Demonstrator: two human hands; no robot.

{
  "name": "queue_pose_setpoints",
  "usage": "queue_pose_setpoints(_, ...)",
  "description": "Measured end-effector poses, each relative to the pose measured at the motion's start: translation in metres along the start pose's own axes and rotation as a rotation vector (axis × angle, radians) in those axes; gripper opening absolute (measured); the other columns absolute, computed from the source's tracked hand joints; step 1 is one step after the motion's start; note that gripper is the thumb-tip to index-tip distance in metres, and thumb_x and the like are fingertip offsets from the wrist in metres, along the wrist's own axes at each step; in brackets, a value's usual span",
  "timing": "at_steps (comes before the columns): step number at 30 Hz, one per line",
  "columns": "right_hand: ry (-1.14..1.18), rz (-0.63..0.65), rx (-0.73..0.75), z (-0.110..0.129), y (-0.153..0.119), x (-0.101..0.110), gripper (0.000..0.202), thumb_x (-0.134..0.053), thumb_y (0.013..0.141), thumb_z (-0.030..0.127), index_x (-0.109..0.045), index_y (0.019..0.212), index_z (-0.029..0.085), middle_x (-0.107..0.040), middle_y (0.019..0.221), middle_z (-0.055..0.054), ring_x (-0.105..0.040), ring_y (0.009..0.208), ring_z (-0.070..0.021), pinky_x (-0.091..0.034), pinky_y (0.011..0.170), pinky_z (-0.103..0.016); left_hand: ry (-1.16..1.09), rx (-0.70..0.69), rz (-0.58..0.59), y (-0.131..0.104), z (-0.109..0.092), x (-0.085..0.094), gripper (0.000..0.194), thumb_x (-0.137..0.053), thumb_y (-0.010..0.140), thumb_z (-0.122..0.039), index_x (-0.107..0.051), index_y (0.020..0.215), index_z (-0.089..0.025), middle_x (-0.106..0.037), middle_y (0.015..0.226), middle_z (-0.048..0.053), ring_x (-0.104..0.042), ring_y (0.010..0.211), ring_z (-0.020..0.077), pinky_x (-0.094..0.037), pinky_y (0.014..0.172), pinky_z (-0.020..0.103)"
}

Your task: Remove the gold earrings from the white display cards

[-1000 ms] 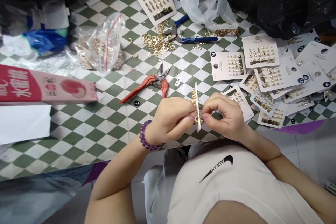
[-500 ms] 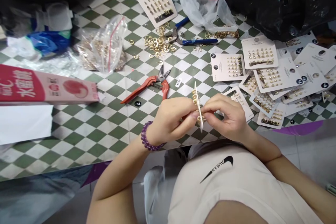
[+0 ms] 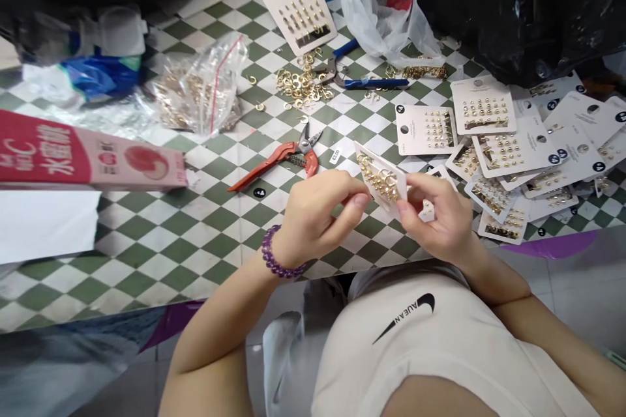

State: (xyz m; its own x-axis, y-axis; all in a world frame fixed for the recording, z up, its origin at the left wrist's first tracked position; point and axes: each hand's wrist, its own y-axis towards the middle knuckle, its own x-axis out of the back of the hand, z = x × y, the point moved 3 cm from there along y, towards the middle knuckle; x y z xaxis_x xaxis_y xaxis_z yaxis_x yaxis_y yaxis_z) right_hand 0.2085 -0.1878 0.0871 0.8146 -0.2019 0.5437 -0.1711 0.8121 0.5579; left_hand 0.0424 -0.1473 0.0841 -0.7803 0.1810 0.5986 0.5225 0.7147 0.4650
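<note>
Fingers of the right hand (image 3: 440, 221) are pinched together on the lower edge of a small white card (image 3: 384, 179) of gold earrings, thumb on the near face and the other fingers hidden behind it. That card is tilted above the near edge of the checked table (image 3: 147, 254), so only part of its face shows and the single earrings on it blur together. At about nine o'clock from the card, the left hand (image 3: 317, 218) is loosely curled with its thumb and forefinger stretched toward the card; whether they touch it or hold anything small between them cannot be told. A purple bead bracelet (image 3: 276, 260) circles that wrist. At ten o'clock from the hands lie red pliers (image 3: 278, 163). Farther off at twelve o'clock lies a heap of loose gold rings (image 3: 300, 85), with blue pliers (image 3: 362, 78) just beside it. At two to three o'clock, filled cards (image 3: 508, 143) overlap in a pile that covers many of their faces. A pink carton (image 3: 88, 159) at nine o'clock is cut off by the frame's left edge.
</note>
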Motion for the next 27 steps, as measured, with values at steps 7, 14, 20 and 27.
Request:
queue_pose_setpoints(7, 0.133, -0.031, -0.296, -0.031, -0.004, 0.010, 0.032, -0.054, 0.088, 0.018, -0.049, 0.119, 0.024, -0.053, 0.066, 0.005, -0.051, 0.056, -0.0074, -0.045, 0.050, -0.019, 0.333, 0.161, -0.021, 0.019, 0.038, 0.019, 0.016, -0.045, 0.088, -0.017, -0.061, 0.083, -0.018, -0.063, 0.069, -0.001, -0.051, 0.056, 0.0103, -0.038, 0.050, 0.024)
queue_pose_setpoints(14, 0.597, -0.141, -0.560, -0.040, -0.010, 0.002, 0.026, -0.055, 0.090, 0.027, -0.049, 0.115, 0.024, -0.054, 0.068, 0.004, -0.051, 0.055, -0.0071, -0.043, 0.047, -0.018, 0.770, 0.123, 0.227, 0.057, 0.121, 0.018, 0.031, -0.051, 0.088, -0.022, -0.059, 0.118, -0.020, -0.064, 0.112, 0.006, -0.045, 0.079, 0.0188, -0.026, 0.055, 0.029)
queue_pose_setpoints(20, 0.865, -0.131, -0.695, -0.043, -0.011, 0.000, 0.024, -0.059, 0.085, 0.028, -0.054, 0.109, 0.024, -0.051, 0.063, 0.005, -0.046, 0.051, -0.0066, -0.040, 0.045, -0.017, 0.805, 0.021, 0.015, 0.052, 0.155, 0.008, 0.020, -0.060, 0.084, -0.038, -0.066, 0.092, -0.021, -0.058, 0.079, 0.005, -0.030, 0.066, 0.0176, -0.018, 0.052, 0.029)
queue_pose_setpoints(27, 0.929, -0.153, -0.713, -0.042, -0.009, 0.000, 0.023, -0.059, 0.083, 0.027, -0.058, 0.107, 0.026, -0.052, 0.064, 0.004, -0.044, 0.051, -0.0074, -0.039, 0.044, -0.018, 0.719, -0.016, -0.178, 0.037, 0.149, 0.008, 0.006, -0.065, 0.078, -0.030, -0.064, 0.082, -0.025, -0.056, 0.075, 0.003, -0.033, 0.068, 0.0188, -0.019, 0.056, 0.031)
